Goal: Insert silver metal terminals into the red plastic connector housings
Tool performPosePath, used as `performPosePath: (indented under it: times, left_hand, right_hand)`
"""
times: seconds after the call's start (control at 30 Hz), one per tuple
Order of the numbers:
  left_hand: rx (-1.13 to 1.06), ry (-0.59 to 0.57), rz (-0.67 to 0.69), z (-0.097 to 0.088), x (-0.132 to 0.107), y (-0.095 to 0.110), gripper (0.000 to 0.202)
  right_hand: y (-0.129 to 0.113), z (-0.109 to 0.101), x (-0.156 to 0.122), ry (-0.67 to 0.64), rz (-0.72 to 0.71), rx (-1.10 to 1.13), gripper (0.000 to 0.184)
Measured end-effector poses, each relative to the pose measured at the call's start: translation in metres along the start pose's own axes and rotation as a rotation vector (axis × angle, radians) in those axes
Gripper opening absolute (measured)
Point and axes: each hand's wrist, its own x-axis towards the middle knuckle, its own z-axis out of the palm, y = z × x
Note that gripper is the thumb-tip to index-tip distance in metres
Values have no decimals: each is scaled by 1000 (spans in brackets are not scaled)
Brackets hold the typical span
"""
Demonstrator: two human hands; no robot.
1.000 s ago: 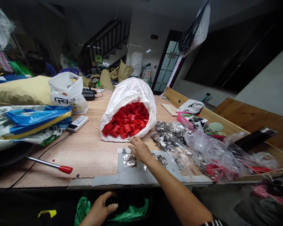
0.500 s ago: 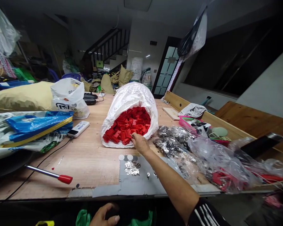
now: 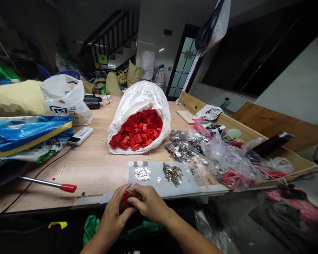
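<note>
At the table's front edge my left hand (image 3: 115, 213) and my right hand (image 3: 149, 204) meet, fingers closed around a small red plastic piece (image 3: 126, 197). My fingers hide most of it. Just beyond them, on a grey mat (image 3: 153, 192), lie a pile of shiny flat metal pieces (image 3: 142, 173) and a darker heap of small metal parts (image 3: 172, 173). A few loose metal bits (image 3: 159, 180) lie between the two piles. Farther back a white woven sack (image 3: 151, 92) lies on its side, its mouth facing me, full of red plastic pieces (image 3: 137, 131).
Clear bags of metal parts (image 3: 185, 151) and a pink basket (image 3: 200, 127) are at the right. A red-handled lever (image 3: 68, 188) juts in from the left, near a white device (image 3: 81, 136) with a cable. Green plastic (image 3: 91, 225) hangs below the table edge.
My right hand has drawn back from the sack's mouth to the table edge and joined my left hand, which has risen. A red plastic piece is now between them. The view has shifted.
</note>
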Motion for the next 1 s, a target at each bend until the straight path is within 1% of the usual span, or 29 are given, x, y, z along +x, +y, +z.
performPosePath:
  times: [0.07,0.1,0.17,0.2,0.23,0.27,0.3,0.33,0.37,0.43,0.57,0.63,0.73,0.8,0.9,1.0]
  left_hand:
    - [6,-32,7,3,0,2,46]
    - [-17,-45,-11,4,0,3,41]
    - [-75,-39,-60,7,-1,6,32]
    - [-100,-25,-75,8,-2,8,28]
    - [-119,-4,-79,8,-2,10,24]
    - [-132,19,-76,9,-2,11,22]
    - [-141,42,-69,9,-3,13,20]
    - [-143,53,-57,9,-3,14,19]
    - [-135,59,-40,9,-2,15,17]
    - [-78,63,2,8,-1,16,14]
    - [58,49,141,5,2,16,8]
    - [94,58,208,4,1,17,11]
    - [176,115,268,2,-2,17,30]
    - [242,161,305,2,-3,18,40]
    - [326,206,385,2,-3,19,45]
    - [400,209,466,2,-2,21,46]
  right_hand:
    - [-2,4,-9,-17,-3,38,10]
    - [-1,1,-12,-22,2,81,11]
    - [7,-10,-15,7,39,156,16]
    - [14,-18,-16,50,68,155,18]
    - [22,-27,-17,125,104,109,16]
    - [30,-36,-17,213,134,7,14]
    - [39,-45,-17,297,173,-131,13]
    - [48,-52,-17,352,215,-302,11]
    - [55,-58,-17,362,253,-459,10]
    - [66,-64,-16,344,298,-628,9]
    - [72,-64,-12,301,310,-677,9]
    - [71,-63,-10,296,312,-690,9]
    - [64,-63,-10,294,270,-634,7]
    - [55,-61,-12,283,194,-490,5]
    - [34,-49,-17,251,85,-234,8]
    - [13,-35,-22,240,40,-100,11]
